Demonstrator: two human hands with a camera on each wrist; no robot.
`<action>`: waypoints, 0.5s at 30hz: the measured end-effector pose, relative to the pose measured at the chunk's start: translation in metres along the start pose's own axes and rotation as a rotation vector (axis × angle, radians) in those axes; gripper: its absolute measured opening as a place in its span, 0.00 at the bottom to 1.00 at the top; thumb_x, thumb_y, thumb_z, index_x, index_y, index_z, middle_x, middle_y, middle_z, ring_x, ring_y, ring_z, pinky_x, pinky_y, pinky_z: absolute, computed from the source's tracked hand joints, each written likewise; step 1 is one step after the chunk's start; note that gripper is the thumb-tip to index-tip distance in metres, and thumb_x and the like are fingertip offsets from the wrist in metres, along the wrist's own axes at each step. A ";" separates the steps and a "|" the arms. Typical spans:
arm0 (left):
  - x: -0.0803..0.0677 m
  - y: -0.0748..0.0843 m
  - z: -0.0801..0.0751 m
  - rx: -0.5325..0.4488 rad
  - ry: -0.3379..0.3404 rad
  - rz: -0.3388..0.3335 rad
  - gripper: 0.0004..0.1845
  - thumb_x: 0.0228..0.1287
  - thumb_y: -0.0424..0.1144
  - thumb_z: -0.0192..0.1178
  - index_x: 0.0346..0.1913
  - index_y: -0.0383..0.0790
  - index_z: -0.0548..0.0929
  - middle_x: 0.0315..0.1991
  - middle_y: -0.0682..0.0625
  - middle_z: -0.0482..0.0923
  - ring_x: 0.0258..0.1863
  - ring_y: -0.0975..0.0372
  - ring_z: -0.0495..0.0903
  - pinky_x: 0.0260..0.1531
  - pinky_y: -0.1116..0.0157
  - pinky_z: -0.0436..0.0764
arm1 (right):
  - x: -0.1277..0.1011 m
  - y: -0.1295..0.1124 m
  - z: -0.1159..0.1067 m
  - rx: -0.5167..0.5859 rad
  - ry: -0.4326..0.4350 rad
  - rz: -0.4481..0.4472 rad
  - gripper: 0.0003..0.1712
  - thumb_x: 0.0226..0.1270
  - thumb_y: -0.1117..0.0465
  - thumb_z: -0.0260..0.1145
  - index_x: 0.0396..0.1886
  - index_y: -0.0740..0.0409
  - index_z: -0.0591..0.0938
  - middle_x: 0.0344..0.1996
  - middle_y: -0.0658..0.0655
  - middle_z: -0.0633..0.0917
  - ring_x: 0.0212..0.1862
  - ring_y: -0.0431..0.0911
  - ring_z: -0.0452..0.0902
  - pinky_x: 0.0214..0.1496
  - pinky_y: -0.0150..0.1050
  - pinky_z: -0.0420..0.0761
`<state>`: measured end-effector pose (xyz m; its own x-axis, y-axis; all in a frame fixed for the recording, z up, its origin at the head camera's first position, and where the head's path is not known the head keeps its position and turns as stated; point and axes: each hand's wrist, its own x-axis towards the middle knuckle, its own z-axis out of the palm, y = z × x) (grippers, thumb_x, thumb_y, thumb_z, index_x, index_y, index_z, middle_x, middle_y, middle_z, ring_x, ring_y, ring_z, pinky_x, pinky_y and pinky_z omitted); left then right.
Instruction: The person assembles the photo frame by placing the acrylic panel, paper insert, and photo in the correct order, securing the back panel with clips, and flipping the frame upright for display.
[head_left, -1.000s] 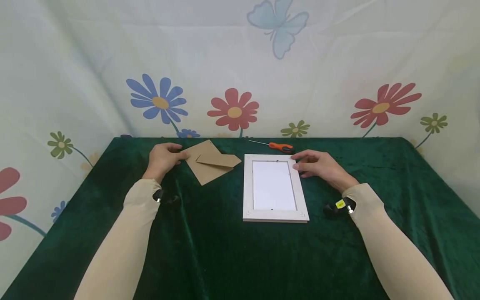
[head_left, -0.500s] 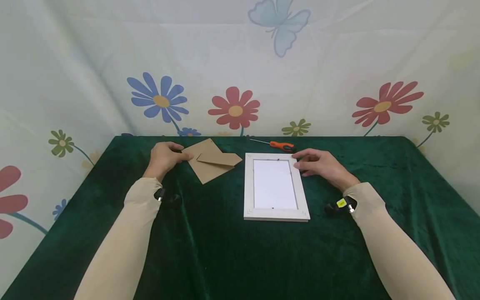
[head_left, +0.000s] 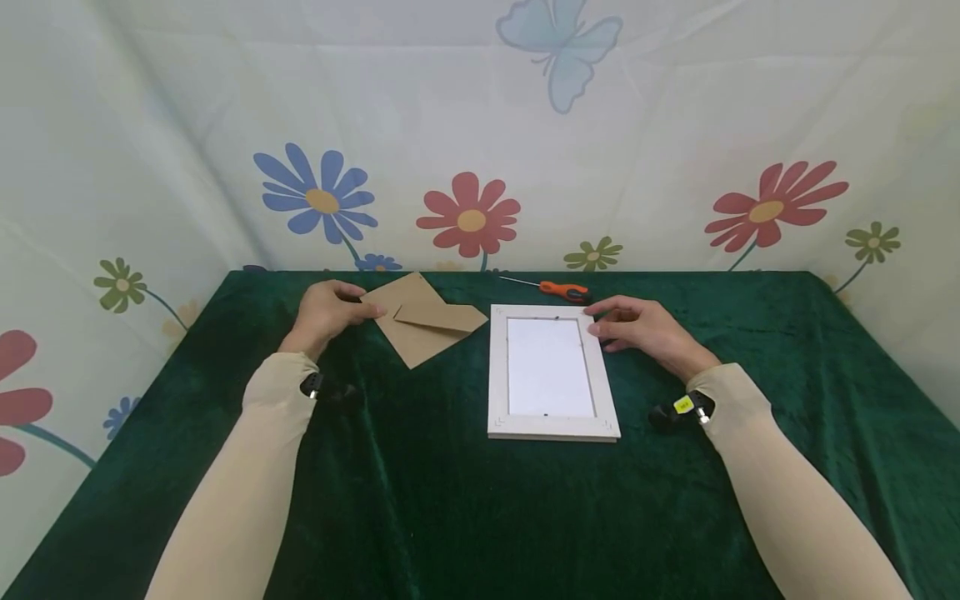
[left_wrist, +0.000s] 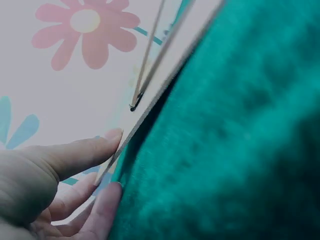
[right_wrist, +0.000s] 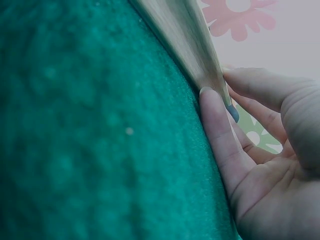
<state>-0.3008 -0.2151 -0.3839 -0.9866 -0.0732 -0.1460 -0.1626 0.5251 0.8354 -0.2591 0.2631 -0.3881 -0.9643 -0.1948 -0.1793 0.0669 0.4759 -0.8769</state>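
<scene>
Flowered sheeting hangs behind a table [head_left: 465, 517] covered in dark green velvet, with painted daisies and a pale blue butterfly [head_left: 558, 50] above.

At the far left of the cloth the left hand [head_left: 327, 312] rests at the corner of a brown backing board [head_left: 420, 333]. The board lies flat and turned at an angle, with a folded brown stand flap on its top face. In the left wrist view the thumb and fingertips [left_wrist: 107, 140] pinch the board's thin edge, which sits slightly lifted off the velvet at that corner, so the grip is a light pinch rather than a full grasp. A beige sleeve [head_left: 247, 467] covers the forearm, and a small black camera is strapped at the wrist.

Just to the right of the board, not touching it, a white picture frame [head_left: 551, 429] lies flat, long side running away from the person, with a plain white panel inside it. Beyond its far edge, near the back of the table, an orange-handled screwdriver [head_left: 558, 289] lies on the cloth.

On the right, the right hand [head_left: 641, 329] holds the frame's far right corner. The right wrist view shows the thumb [right_wrist: 215, 130] pressed against the side of the frame and the other fingers curled over the top edge, gripping it. That arm wears the same beige sleeve.
</scene>
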 end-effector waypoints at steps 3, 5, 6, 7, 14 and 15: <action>0.001 0.001 -0.001 -0.054 -0.001 0.005 0.34 0.66 0.42 0.77 0.69 0.32 0.75 0.62 0.35 0.77 0.58 0.44 0.83 0.67 0.47 0.76 | 0.000 0.000 0.000 -0.008 0.003 0.006 0.30 0.75 0.50 0.73 0.72 0.54 0.79 0.62 0.63 0.80 0.57 0.57 0.80 0.54 0.37 0.86; 0.002 0.001 -0.001 -0.101 0.001 0.013 0.33 0.67 0.41 0.76 0.69 0.32 0.75 0.61 0.35 0.79 0.55 0.47 0.86 0.62 0.52 0.81 | 0.000 0.000 0.000 -0.015 0.006 0.011 0.30 0.75 0.50 0.73 0.72 0.54 0.79 0.62 0.63 0.80 0.57 0.57 0.80 0.54 0.38 0.86; 0.002 0.001 -0.001 -0.125 0.002 0.019 0.32 0.68 0.41 0.75 0.69 0.31 0.75 0.60 0.36 0.79 0.53 0.49 0.87 0.59 0.54 0.83 | 0.000 0.000 0.000 -0.017 0.007 0.013 0.31 0.75 0.50 0.73 0.72 0.53 0.79 0.62 0.63 0.80 0.57 0.57 0.80 0.54 0.38 0.86; 0.002 0.001 -0.001 -0.149 0.006 0.025 0.32 0.69 0.41 0.75 0.68 0.32 0.75 0.60 0.36 0.80 0.51 0.51 0.88 0.55 0.57 0.85 | -0.001 -0.001 0.000 -0.017 0.007 0.014 0.31 0.74 0.49 0.74 0.72 0.53 0.79 0.62 0.63 0.80 0.57 0.57 0.80 0.54 0.38 0.86; 0.001 0.007 -0.001 -0.311 0.036 0.099 0.26 0.73 0.36 0.70 0.69 0.31 0.77 0.57 0.37 0.83 0.43 0.60 0.90 0.44 0.63 0.88 | 0.000 -0.001 0.000 -0.012 0.006 0.011 0.31 0.74 0.49 0.74 0.72 0.53 0.79 0.62 0.63 0.80 0.58 0.57 0.80 0.54 0.38 0.86; 0.001 0.008 -0.001 -0.330 0.042 0.109 0.26 0.74 0.36 0.69 0.69 0.31 0.77 0.57 0.37 0.83 0.44 0.60 0.90 0.45 0.63 0.88 | 0.000 -0.001 0.000 -0.013 0.006 0.012 0.31 0.74 0.49 0.74 0.72 0.53 0.79 0.62 0.63 0.80 0.58 0.57 0.80 0.54 0.38 0.86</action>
<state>-0.3029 -0.2121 -0.3769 -0.9971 -0.0701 -0.0303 -0.0457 0.2296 0.9722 -0.2593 0.2631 -0.3871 -0.9650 -0.1838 -0.1872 0.0754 0.4894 -0.8688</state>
